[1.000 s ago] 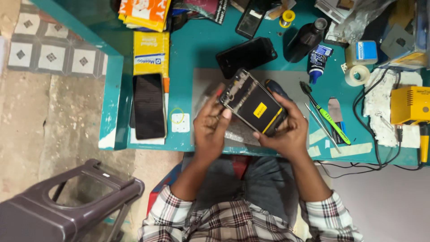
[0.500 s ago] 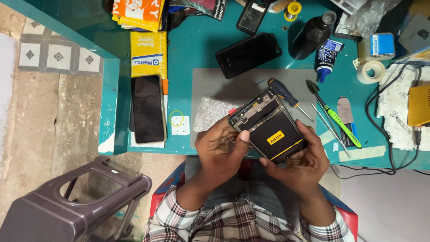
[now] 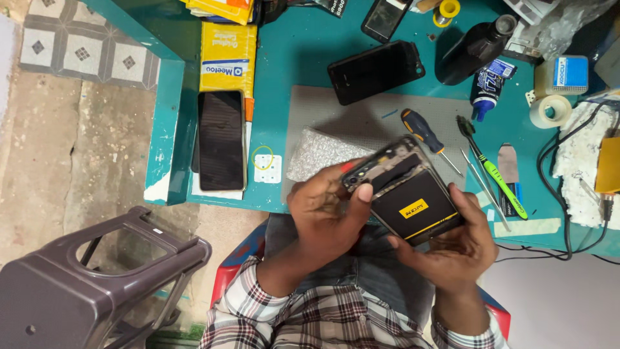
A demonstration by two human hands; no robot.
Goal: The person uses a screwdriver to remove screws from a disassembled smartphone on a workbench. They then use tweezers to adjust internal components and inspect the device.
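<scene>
An opened phone [image 3: 407,190] with its back cover off shows a black battery with a yellow label and the circuit board at its upper end. My left hand [image 3: 326,213] grips its upper left side, thumb pressed on the board area. My right hand [image 3: 452,249] cups the lower right corner from beneath. The phone hangs over the near edge of the grey work mat [image 3: 361,123] on the teal table [image 3: 290,58], above my lap.
On the mat lie a blue-and-orange screwdriver [image 3: 421,131], a green-handled tool [image 3: 494,171], tweezers and a silvery pouch [image 3: 320,152]. A dark phone [image 3: 376,71], a black bottle [image 3: 475,45], glue tube, tape roll [image 3: 550,111] and cables sit beyond. Another phone [image 3: 221,139] lies left. A plastic stool [image 3: 97,278] stands lower left.
Both hands have drawn the opened phone down toward my body, from over the mat to the table's near edge. The view has tipped slightly lower too.
</scene>
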